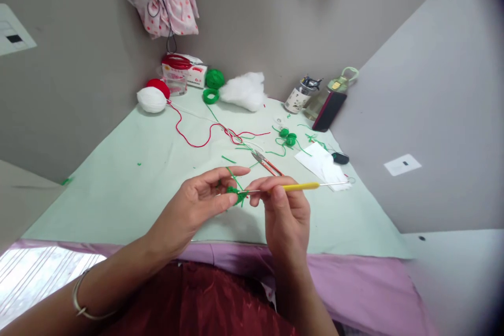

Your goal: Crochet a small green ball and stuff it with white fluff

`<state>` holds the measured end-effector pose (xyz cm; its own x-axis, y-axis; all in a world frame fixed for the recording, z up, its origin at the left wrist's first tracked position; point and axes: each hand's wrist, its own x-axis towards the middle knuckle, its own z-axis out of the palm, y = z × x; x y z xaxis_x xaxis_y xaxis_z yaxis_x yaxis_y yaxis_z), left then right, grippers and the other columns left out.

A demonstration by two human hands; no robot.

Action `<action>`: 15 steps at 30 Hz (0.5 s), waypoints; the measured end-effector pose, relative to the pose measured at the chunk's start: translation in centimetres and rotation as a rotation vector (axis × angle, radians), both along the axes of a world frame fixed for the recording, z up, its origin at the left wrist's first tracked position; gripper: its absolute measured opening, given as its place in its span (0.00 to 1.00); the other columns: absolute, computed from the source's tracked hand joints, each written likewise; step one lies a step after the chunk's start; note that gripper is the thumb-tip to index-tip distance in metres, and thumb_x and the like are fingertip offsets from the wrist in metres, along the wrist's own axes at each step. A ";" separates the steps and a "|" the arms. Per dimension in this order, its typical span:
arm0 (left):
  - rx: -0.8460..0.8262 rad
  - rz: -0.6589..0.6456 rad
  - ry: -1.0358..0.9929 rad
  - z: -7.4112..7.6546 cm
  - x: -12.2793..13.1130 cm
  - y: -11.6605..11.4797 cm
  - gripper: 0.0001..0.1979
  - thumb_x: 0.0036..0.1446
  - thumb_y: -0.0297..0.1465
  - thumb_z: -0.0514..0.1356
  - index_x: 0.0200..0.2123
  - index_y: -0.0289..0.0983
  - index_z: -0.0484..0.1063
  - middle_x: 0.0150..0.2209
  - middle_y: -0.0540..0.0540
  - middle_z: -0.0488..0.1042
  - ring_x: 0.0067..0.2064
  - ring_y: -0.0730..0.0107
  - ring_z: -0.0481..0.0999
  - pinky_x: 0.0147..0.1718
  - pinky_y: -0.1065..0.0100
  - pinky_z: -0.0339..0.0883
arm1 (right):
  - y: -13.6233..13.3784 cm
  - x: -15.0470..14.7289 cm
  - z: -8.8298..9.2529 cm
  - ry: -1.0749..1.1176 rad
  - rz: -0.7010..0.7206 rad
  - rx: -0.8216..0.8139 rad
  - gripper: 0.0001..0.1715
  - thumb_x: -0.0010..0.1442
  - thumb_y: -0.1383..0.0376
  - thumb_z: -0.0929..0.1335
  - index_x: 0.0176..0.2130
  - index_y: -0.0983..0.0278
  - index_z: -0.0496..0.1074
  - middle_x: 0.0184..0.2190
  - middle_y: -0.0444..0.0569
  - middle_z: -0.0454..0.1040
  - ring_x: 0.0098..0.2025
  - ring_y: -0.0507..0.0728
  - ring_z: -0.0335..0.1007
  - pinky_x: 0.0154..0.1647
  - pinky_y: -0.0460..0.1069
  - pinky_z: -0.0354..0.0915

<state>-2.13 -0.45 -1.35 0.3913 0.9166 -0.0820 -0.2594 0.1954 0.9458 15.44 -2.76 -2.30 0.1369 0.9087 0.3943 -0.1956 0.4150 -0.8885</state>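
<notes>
Between the thumb and fingers of my left hand (205, 197) is a small green crochet piece (237, 197). My right hand (286, 205) grips a crochet hook (301, 187) by its yellow handle. The hook's metal tip points left and meets the green piece; whether it passes through a stitch I cannot make out. A green yarn strand runs up from the piece past my left fingers. Just beyond my hands lie thread snips (268, 163) with orange handles.
White yarn (151, 100), red yarn (159, 85) and green yarn (214, 79) sit at the back, near white stuffing (244, 92). Small green crocheted pieces (290, 139), paper (321, 164), a pen holder (297, 100), a bottle (318, 102) and a phone (329, 111) are on the right.
</notes>
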 end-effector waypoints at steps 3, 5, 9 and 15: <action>0.102 0.037 0.107 0.4 -0.3 -0.6 0.17 0.62 0.32 0.69 0.54 0.52 0.82 0.40 0.51 0.75 0.46 0.67 0.72 0.53 0.64 0.64 | -0.8 -0.1 0.3 -0.215 -0.086 0.108 0.13 0.75 0.66 0.63 0.44 0.58 0.78 0.38 0.46 0.81 0.35 0.53 0.77 0.40 0.51 0.74; 0.215 0.116 0.188 0.8 -0.2 -1.1 0.18 0.61 0.28 0.68 0.52 0.51 0.84 0.39 0.51 0.74 0.43 0.68 0.72 0.53 0.64 0.63 | -1.3 -0.2 0.2 -0.472 -0.182 0.258 0.13 0.74 0.69 0.63 0.47 0.58 0.77 0.40 0.48 0.82 0.40 0.55 0.79 0.42 0.52 0.76; 0.192 0.162 0.119 1.2 0.3 -1.6 0.24 0.57 0.25 0.70 0.55 0.52 0.82 0.38 0.53 0.74 0.39 0.71 0.69 0.50 0.66 0.65 | -1.8 -0.7 -0.8 -0.869 -0.445 0.574 0.18 0.68 0.74 0.68 0.52 0.57 0.78 0.44 0.50 0.81 0.43 0.56 0.79 0.39 0.50 0.76; -0.295 -0.056 -0.256 0.9 0.3 -0.4 0.25 0.55 0.35 0.75 0.57 0.44 0.81 0.36 0.50 0.72 0.38 0.73 0.69 0.44 0.70 0.67 | -0.8 -0.6 -0.5 -0.453 -0.332 0.363 0.13 0.73 0.68 0.65 0.46 0.57 0.80 0.35 0.48 0.79 0.34 0.56 0.75 0.34 0.53 0.73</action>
